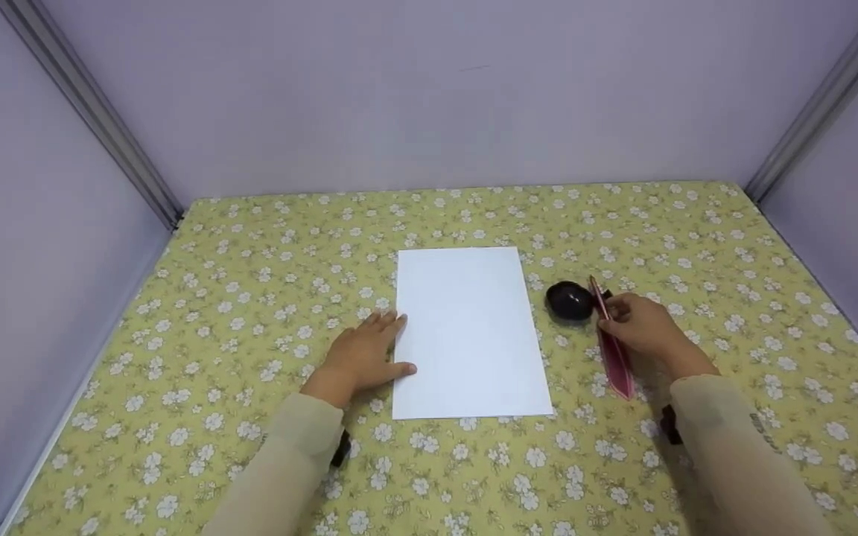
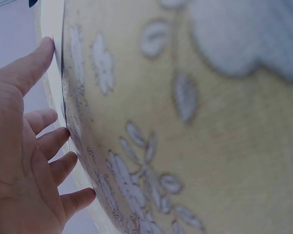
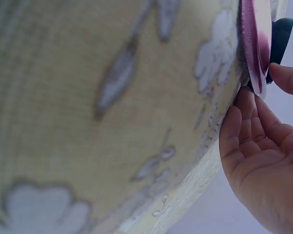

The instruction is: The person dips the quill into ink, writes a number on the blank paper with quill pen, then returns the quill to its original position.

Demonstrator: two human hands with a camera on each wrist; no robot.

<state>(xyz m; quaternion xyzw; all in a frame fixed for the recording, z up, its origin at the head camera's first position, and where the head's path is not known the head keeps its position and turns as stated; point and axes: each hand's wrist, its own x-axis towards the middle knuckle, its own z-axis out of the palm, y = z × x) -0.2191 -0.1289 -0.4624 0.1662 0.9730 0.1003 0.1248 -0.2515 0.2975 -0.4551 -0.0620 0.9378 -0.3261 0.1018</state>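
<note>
A white sheet of paper (image 1: 466,335) lies flat on the flowered cloth. My left hand (image 1: 366,350) rests at its left edge, fingers spread, with the thumb tip and fingertips over the border. In the left wrist view the fingers (image 2: 63,165) reach along the paper's edge. My right hand (image 1: 645,324) pinches the upper end of a flat, glossy pink pouch (image 1: 614,361) that slants down toward the front. Its ribbed edge shows in the right wrist view, between thumb and fingers. Directly left of the pouch sits a rounded, shiny black object (image 1: 569,301); its kind is unclear.
A yellow cloth with white flowers (image 1: 250,260) covers the table. Pale panels (image 1: 436,104) stand behind it and on both sides, with metal posts (image 1: 94,112) at the back corners. Dark wrist-camera parts (image 1: 341,449) show below the sleeves.
</note>
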